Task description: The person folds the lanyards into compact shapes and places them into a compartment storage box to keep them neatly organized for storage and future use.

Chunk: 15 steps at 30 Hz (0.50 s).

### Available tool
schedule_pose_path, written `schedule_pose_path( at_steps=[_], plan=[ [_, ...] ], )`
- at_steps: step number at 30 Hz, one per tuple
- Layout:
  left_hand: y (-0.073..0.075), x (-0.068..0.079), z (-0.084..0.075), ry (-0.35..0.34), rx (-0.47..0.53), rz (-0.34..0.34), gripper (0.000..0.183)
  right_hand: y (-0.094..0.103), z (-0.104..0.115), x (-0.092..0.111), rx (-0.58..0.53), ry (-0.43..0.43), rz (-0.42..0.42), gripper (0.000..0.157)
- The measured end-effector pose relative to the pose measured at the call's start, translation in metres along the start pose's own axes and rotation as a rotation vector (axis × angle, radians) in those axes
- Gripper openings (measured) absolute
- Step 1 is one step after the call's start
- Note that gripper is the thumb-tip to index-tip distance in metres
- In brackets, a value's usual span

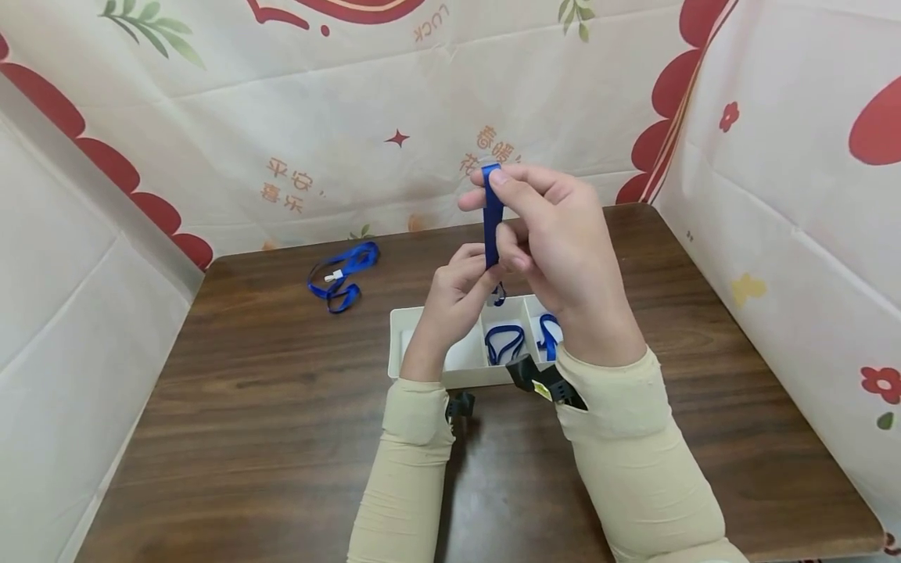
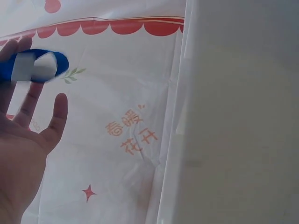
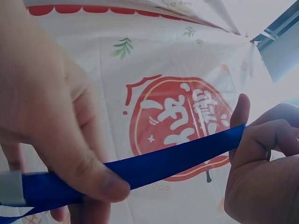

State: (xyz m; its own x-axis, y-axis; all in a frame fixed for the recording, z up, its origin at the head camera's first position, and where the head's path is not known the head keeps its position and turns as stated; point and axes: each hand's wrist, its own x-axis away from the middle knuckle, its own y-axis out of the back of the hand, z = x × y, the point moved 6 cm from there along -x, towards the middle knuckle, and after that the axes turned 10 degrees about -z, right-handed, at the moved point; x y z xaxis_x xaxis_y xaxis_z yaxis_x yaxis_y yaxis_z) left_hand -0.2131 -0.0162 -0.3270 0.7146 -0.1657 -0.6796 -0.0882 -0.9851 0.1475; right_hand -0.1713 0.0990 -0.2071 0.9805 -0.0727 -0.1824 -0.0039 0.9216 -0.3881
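Note:
A blue lanyard [image 1: 493, 227] is stretched upright between both hands, above a white tray [image 1: 450, 378]. At its folded top end, my right hand [image 1: 563, 242] pinches the strap between thumb and fingers. Lower down, my left hand [image 1: 454, 293] grips the strap with thumb and fingertips. The right wrist view shows the flat blue strap [image 3: 163, 163] running taut from hand to hand. A pale clip [image 3: 11, 189] sits at the end beside the left hand; in the left wrist view the clip [image 2: 22, 67] looks blurred next to a blue loop.
The tray is divided into compartments; one blue lanyard [image 1: 505, 329] lies coiled in the middle one and another lanyard [image 1: 545, 344] in the right one. Further left on the brown table [image 1: 267, 422] lies a loose blue lanyard [image 1: 362, 256]. Printed cloth [image 1: 352, 188] hangs behind.

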Motion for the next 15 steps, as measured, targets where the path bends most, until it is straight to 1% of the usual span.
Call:
schedule_pose_path(
  at_steps=[3, 5, 8, 11, 13, 15],
  plan=[
    [0.0007, -0.0011, 0.0, 0.019, -0.023, -0.01, 0.025, -0.0005, 0.0022, -0.0002, -0.022, 0.017, 0.003, 0.022],
    [0.0013, -0.001, 0.0002, 0.036, -0.025, -0.01, 0.02, -0.0005, 0.0028, -0.0003, -0.028, 0.032, 0.008, 0.021],
    [0.0024, 0.0, 0.0001, 0.051, -0.011, -0.009, 0.018, -0.0009, 0.0026, -0.0005, -0.032, 0.058, 0.025, 0.021],
    [0.003, -0.0002, -0.0016, 0.043, 0.019, -0.007, 0.018, -0.0019, 0.0023, -0.0016, -0.024, 0.085, 0.039, 0.02],
    [0.003, -0.0003, -0.0019, 0.04, 0.035, -0.005, 0.018, -0.0021, 0.002, -0.0018, -0.01, 0.099, 0.044, 0.02],
    [0.0024, 0.0001, -0.0008, 0.051, 0.048, 0.001, 0.018, -0.0012, 0.0018, -0.0015, 0.018, 0.11, 0.046, 0.02]
  ],
)
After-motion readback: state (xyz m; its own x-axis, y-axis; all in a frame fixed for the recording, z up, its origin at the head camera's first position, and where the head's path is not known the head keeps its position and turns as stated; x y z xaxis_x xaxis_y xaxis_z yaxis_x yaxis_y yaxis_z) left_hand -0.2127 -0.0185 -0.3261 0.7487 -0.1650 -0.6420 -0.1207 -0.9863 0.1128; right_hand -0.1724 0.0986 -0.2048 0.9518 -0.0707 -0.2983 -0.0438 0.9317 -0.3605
